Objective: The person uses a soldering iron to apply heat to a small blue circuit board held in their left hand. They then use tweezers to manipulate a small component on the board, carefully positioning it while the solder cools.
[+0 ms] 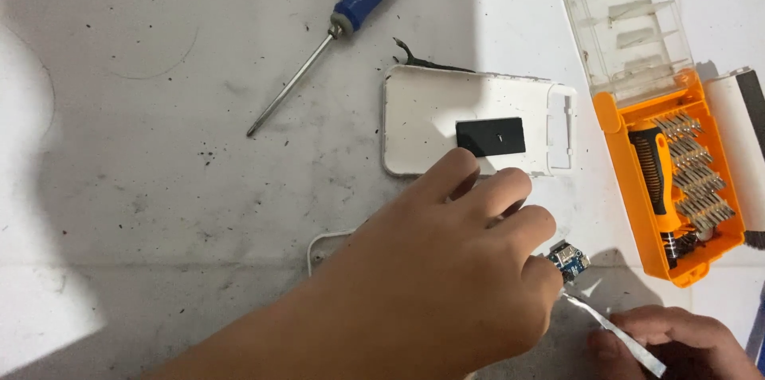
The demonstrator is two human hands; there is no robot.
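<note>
Low in the frame's right, the right hand pinches a white strip. The left hand grips a small blue board, right of centre. Above lie a white case, an orange bit kit and a blue screwdriver on the desk.

We see a white plastic rectangular shell carrying a black rectangular patch. Long steel-shaft screwdriver has a blue and grey handle. Open bit-set case is orange with a clear lid, silver bits, black-and-orange driver. Small circuit board is blue. Thin flat strip is white. Tabletop is white, black-speckled.
</note>
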